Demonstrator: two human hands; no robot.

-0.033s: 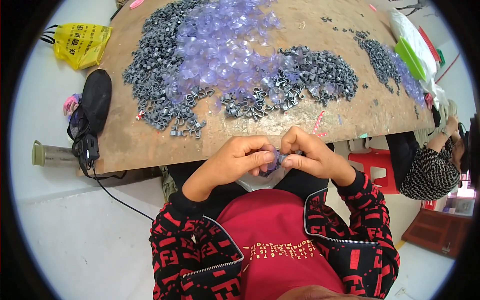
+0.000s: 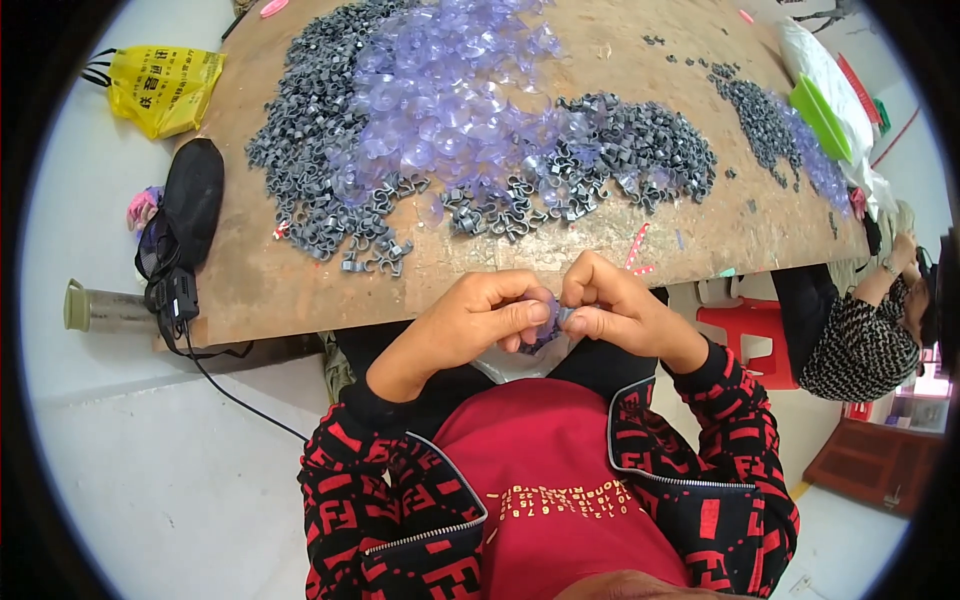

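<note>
1. Purple cup [image 2: 552,318], translucent: seen between the two hands, above the lap and just off the near edge of the wooden table [image 2: 270,285]. Partly hidden by fingers.
2. Left hand [image 2: 470,315]: fingers curled, thumb pressed inward; the cup appears to be pinched at the fingertips.
3. Right hand [image 2: 625,312]: a small grey clip [image 2: 566,316] appears to be gripped between thumb and forefinger, held right beside the cup. Whether the two pieces are joined or merely touching cannot be told.
4. Change: next to none. Hands, cup and clip are found almost exactly as in the preceding frame; both pinches are kept. Nothing has been let go, so the handling of this pair is judged to be unfinished.
5. Below the hands, a whitish bag [image 2: 508,366] is seen on the lap; its contents are mostly covered.
6. On the table, a broad heap of purple cups [image 2: 430,90] is flanked by grey clips [image 2: 305,135]. No visible shift in either.
7. Farther right, a smaller heap of grey clips [image 2: 757,115] is noted near a green tray [image 2: 820,117].
</note>
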